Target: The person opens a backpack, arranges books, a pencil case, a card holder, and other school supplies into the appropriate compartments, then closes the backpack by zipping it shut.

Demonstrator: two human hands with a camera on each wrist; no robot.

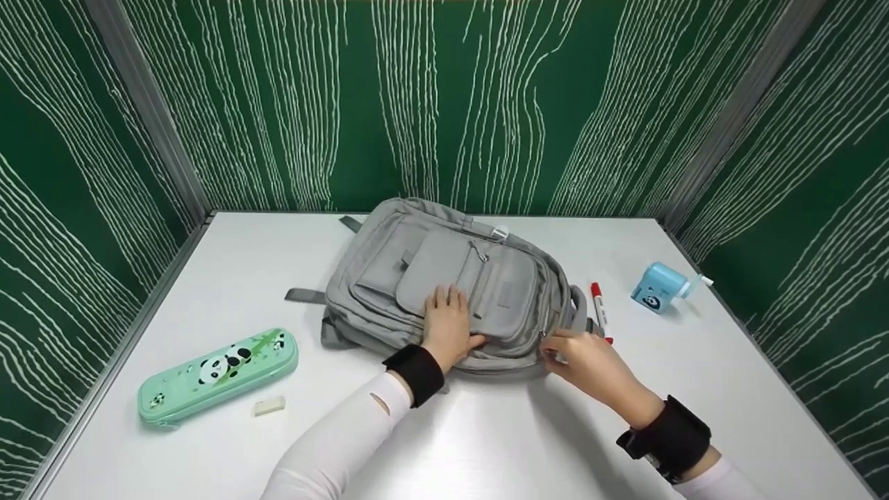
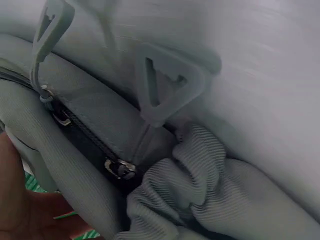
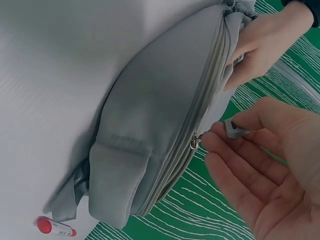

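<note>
Centrally, one grey fabric bag (image 1: 434, 267) lies on the smooth table (image 1: 694, 389). Left hand (image 1: 448, 326): fingers extended, resting on the bag. Right hand (image 1: 587, 361): pinching one zip tab (image 3: 231, 129). Bag side: two triangular pulls (image 2: 194, 91). Alongside: one oblong case (image 1: 222, 371).

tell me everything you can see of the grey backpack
The grey, soft-looking fabric backpack lies front up and aslant on the smooth white tabletop, its grey carry handle toward the right in the head view. It has layered front pockets, metal-looking zip sliders and grey triangular plastic-looking zip pulls. Two dark grey straps stick out at the other end. The person's left hand rests on its front; the right hand pinches one grey zip pull near the handle end.
</note>
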